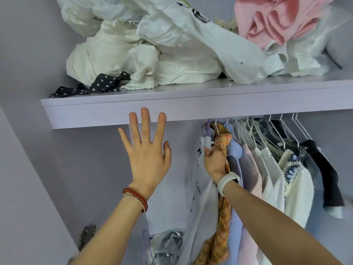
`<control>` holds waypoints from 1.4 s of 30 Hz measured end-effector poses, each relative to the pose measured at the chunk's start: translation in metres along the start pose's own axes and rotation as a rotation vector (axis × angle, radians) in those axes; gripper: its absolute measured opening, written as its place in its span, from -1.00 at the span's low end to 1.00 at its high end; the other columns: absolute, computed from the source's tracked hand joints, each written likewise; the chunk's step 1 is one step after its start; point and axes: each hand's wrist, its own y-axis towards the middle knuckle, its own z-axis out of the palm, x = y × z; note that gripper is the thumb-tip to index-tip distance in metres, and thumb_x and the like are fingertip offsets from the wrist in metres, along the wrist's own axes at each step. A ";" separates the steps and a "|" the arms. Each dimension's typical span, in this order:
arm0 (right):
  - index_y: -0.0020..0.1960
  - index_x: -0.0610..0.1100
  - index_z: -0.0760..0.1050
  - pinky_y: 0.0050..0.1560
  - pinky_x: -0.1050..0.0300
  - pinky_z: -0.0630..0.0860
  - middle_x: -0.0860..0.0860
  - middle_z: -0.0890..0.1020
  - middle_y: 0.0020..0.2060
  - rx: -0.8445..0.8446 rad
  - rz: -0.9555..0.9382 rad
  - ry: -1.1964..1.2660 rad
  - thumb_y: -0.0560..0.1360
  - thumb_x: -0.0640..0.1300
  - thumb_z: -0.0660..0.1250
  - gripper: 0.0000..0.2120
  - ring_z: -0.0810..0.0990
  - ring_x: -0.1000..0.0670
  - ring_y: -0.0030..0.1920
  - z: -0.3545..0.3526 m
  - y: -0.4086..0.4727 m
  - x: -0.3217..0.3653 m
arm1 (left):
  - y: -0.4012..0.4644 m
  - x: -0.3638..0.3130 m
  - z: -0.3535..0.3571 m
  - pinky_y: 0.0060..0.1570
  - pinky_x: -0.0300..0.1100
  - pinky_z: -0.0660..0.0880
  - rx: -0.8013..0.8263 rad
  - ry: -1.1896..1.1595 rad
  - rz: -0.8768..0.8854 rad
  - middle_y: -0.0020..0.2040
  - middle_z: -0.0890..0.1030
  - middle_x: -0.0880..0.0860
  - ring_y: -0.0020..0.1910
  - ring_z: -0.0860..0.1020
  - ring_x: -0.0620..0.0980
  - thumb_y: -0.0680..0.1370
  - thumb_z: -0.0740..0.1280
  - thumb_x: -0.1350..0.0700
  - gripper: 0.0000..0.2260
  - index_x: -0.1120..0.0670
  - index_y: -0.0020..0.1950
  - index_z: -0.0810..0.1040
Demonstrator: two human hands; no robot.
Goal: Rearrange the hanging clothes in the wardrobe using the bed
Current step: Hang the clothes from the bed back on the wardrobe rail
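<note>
My left hand (147,150) is raised flat with fingers spread, its tips over the front edge of the lilac shelf (114,113), holding nothing. My right hand (214,159) is closed on the neck of a hanging garment, where an orange plaid scarf (222,207) drapes over a light blue shirt (236,217). Left of them hangs a white garment bag (172,207) with dark lettering. To the right, several shirts hang on white wire hangers (256,129): pink, white, a cream knit (298,178), denim and a black top (322,169). The rail itself is hidden behind the shelf.
The upper shelf holds a heap of white plastic bags (152,44), a pink cloth (271,22) and a black polka-dot fabric (91,85). The wardrobe's left wall (28,169) carries a metal hinge (87,236). The bed is not in view.
</note>
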 end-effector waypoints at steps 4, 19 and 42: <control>0.13 -0.27 0.41 -0.18 0.12 0.33 -0.15 0.52 -0.27 0.063 -0.018 0.054 0.55 -0.20 0.19 -0.80 0.55 -0.23 -0.07 -0.006 -0.018 -0.007 | -0.008 -0.002 0.001 0.36 0.27 -0.12 -0.007 -0.079 -0.044 0.49 -0.05 0.12 0.48 -0.14 0.15 0.46 0.22 0.13 -0.36 0.00 0.50 0.06; 0.30 -0.28 0.40 0.30 -0.21 0.31 -0.25 0.46 0.26 -0.156 -0.044 -0.597 0.47 -0.29 0.27 -0.60 0.38 -0.29 0.30 -0.162 -0.178 -0.126 | -0.142 -0.147 0.030 0.23 0.18 0.30 0.566 -0.525 0.211 0.37 0.41 0.15 0.35 0.36 0.18 0.43 0.25 0.12 -0.59 0.06 0.29 0.49; 0.26 -0.30 0.40 0.24 -0.01 0.28 -0.24 0.48 0.21 -1.021 1.402 -0.548 0.52 -0.29 0.16 -0.68 0.41 -0.24 0.24 -0.507 -0.788 -0.233 | -0.466 -0.613 -0.303 0.36 -0.21 0.13 1.497 -1.224 1.462 0.45 0.19 0.05 0.42 0.19 -0.01 0.61 0.09 0.15 -0.62 0.12 0.44 0.24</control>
